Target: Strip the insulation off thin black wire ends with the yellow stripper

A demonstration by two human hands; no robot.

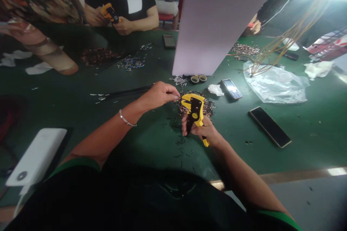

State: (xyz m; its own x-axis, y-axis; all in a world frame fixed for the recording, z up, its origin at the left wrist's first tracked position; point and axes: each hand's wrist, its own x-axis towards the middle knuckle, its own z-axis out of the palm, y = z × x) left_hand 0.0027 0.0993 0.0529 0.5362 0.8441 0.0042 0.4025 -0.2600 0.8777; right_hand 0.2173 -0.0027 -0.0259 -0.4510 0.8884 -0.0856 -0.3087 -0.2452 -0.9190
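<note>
A yellow and black wire stripper (195, 110) is gripped by its handles in my right hand (207, 130), its jaws pointing up and left. Close to those jaws, my left hand (162, 95) pinches with thumb and forefinger; what sits between the fingertips is too small to make out. Behind and under the stripper lies a pile of small copper and black pieces (208, 106). Black wires (127, 92) with bare or silvery ends stretch across the table, partly behind my left hand. Short black scraps (179, 148) are scattered below the stripper.
A pale upright panel (206, 25) rises from the green table. Nearby are silvery terminals (179, 80), black tape rolls (194, 79), a keypad phone (231, 89), a smartphone (270, 126) and a plastic bag (282, 83). A white power bank (36, 157) lies left. Opposite, a person holds another stripper (110, 12).
</note>
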